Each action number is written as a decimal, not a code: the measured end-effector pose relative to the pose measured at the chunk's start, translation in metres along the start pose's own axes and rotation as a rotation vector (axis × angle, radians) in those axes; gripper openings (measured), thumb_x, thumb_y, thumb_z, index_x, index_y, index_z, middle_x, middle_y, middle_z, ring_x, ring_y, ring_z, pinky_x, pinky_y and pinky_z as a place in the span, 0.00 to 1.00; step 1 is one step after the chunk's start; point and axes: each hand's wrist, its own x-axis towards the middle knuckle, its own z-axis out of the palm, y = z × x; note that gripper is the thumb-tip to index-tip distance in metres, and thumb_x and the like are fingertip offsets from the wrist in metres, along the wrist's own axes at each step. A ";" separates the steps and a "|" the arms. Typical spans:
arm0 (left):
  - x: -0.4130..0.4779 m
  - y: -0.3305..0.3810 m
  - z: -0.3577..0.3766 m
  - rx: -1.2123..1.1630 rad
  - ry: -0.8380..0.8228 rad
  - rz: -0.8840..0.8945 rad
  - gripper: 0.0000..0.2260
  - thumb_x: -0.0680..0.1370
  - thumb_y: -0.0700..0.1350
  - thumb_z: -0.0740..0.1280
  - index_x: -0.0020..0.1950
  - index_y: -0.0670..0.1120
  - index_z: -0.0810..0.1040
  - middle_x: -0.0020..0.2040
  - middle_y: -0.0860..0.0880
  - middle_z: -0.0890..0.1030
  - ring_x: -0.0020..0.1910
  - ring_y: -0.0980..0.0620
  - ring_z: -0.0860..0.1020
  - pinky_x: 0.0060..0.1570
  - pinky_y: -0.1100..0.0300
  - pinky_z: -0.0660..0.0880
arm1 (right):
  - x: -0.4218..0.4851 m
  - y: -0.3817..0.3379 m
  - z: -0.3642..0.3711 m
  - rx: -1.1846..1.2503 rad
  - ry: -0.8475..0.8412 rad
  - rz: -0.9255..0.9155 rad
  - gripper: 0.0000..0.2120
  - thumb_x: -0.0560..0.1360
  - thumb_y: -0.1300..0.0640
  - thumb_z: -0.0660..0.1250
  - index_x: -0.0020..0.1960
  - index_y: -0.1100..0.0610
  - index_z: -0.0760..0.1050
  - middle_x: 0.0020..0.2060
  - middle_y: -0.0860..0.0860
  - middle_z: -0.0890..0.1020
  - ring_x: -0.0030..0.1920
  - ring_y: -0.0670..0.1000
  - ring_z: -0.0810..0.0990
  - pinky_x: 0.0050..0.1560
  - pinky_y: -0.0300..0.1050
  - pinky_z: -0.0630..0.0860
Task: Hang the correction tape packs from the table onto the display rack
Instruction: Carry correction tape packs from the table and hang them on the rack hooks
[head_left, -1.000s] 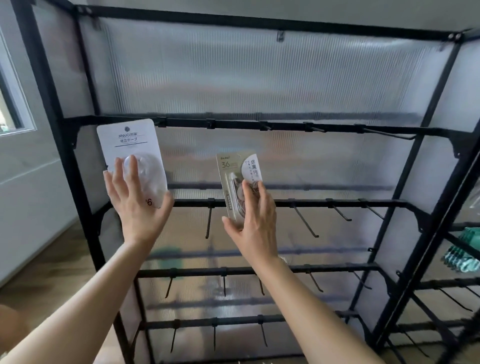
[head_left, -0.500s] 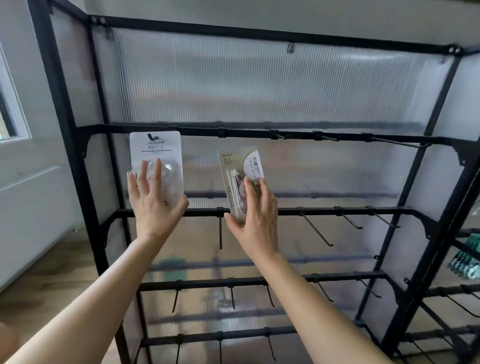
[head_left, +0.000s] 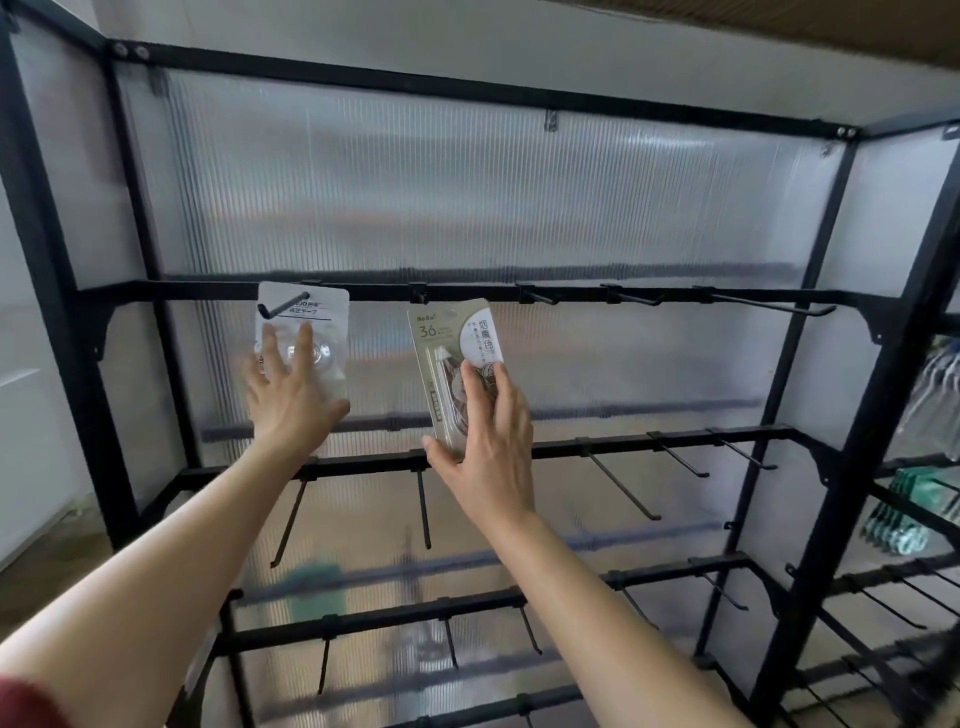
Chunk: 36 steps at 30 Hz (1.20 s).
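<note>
A white correction tape pack (head_left: 304, 322) hangs at the top bar's leftmost hook, the hook's tip poking through its top hole. My left hand (head_left: 291, 395) has its fingers spread and lies against the pack's clear blister. A beige pack (head_left: 457, 358) printed "36" is held upright by my right hand (head_left: 488, 431), thumb at its lower left edge and fingers on its front. The top of that pack sits just below the second hook (head_left: 421, 297) on the same bar of the black display rack (head_left: 675, 297).
Several bare black hooks stick out from the top bar to the right and from the lower bars. Green packs (head_left: 904, 514) hang on a neighbouring rack at the right. A ribbed translucent panel backs the rack. A wall and window lie to the left.
The white pack has gone up and right onto the leftmost top hook, and my left fingers have loosened on it. My right hand has raised the beige pack close under the top bar.
</note>
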 end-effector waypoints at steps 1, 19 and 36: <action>0.002 0.000 0.002 0.009 -0.007 -0.006 0.45 0.71 0.44 0.72 0.77 0.55 0.44 0.78 0.44 0.40 0.75 0.36 0.43 0.73 0.38 0.47 | 0.002 0.000 0.001 -0.005 0.001 -0.004 0.38 0.74 0.44 0.67 0.77 0.55 0.55 0.74 0.62 0.57 0.72 0.62 0.58 0.71 0.59 0.59; -0.022 -0.021 0.018 0.000 -0.020 0.137 0.42 0.77 0.53 0.65 0.77 0.53 0.36 0.78 0.45 0.35 0.76 0.44 0.34 0.72 0.47 0.35 | 0.031 -0.017 0.034 -0.026 0.070 0.005 0.37 0.72 0.45 0.70 0.75 0.56 0.60 0.73 0.62 0.60 0.71 0.63 0.61 0.68 0.59 0.62; -0.030 -0.030 0.036 -0.034 -0.033 0.133 0.41 0.78 0.54 0.64 0.75 0.55 0.34 0.78 0.46 0.38 0.77 0.44 0.37 0.74 0.47 0.38 | 0.086 -0.002 0.079 -0.184 -0.269 0.121 0.43 0.73 0.44 0.70 0.77 0.50 0.46 0.76 0.59 0.46 0.73 0.65 0.54 0.66 0.63 0.66</action>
